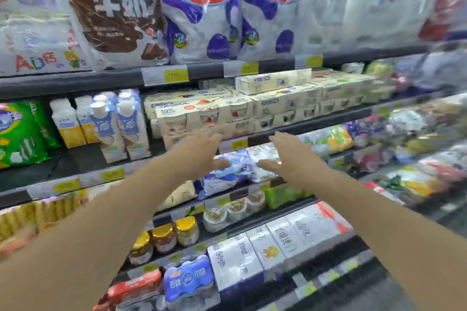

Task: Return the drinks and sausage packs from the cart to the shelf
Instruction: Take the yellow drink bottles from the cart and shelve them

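Both my arms reach toward the chilled shelf. My left hand (202, 154) and my right hand (290, 156) are held up with fingers straight, palms facing each other, on either side of a blue and white plastic-wrapped pack (242, 166) lying on the middle shelf. Whether my fingers touch the pack I cannot tell. The cart is out of view. Blue and white drink bottles (118, 124) stand on the shelf above, to the left.
Cream yogurt multipacks (227, 111) fill the shelf above my hands. Large milk bags (197, 12) sit on the top shelf. Below are jars with gold lids (174, 235), white cartons (278, 242) and a blue bottle pack (189, 280). The right side is blurred.
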Demonstrator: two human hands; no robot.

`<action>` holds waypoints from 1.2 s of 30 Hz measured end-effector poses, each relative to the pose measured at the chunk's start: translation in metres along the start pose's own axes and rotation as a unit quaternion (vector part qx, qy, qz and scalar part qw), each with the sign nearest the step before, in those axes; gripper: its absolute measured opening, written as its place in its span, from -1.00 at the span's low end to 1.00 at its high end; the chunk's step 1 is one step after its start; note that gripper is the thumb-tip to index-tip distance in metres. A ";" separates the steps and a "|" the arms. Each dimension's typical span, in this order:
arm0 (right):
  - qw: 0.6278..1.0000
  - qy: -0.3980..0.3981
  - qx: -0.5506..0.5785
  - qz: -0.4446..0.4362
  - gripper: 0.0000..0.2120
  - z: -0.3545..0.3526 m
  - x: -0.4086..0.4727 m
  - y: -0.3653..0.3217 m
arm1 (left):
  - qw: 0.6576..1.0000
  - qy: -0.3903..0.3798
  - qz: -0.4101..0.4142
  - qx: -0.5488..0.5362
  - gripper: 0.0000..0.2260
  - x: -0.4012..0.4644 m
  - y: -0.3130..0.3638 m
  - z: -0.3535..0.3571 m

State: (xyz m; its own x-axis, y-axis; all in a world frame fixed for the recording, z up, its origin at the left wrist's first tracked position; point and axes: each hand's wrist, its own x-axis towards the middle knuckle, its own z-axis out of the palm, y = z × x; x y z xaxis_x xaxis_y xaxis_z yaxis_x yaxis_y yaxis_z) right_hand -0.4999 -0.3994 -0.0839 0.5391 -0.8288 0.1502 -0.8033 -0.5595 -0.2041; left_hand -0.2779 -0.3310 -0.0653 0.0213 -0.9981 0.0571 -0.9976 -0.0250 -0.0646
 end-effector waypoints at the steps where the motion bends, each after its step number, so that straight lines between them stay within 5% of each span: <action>1: 1.000 -0.002 -0.020 0.019 -0.21 -0.002 -0.016 0.032 | 1.000 -0.009 0.020 0.006 -0.32 0.012 0.027 0.004; 9: 0.976 -0.053 -0.092 0.192 -0.09 -0.034 -0.174 0.242 | 0.986 -0.031 0.165 -0.005 -0.33 0.074 0.273 0.031; 18: 0.920 -0.060 -0.087 0.378 -0.04 -0.043 -0.302 0.400 | 0.932 -0.030 0.361 -0.007 -0.25 0.127 0.505 0.056; 36: 0.814 -0.081 0.000 0.575 -0.12 -0.006 -0.315 0.663 | 0.840 -0.118 0.529 0.001 -0.24 0.328 0.810 0.175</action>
State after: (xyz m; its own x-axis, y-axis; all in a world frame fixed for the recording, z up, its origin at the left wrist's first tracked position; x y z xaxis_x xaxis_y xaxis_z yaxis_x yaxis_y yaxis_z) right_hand -1.2040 -0.5090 -0.2605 -0.5420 -0.7958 -0.2701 -0.8010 0.5865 -0.1204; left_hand -1.0670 -0.6880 -0.2736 -0.8646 -0.4452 -0.2330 -0.4665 0.8835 0.0430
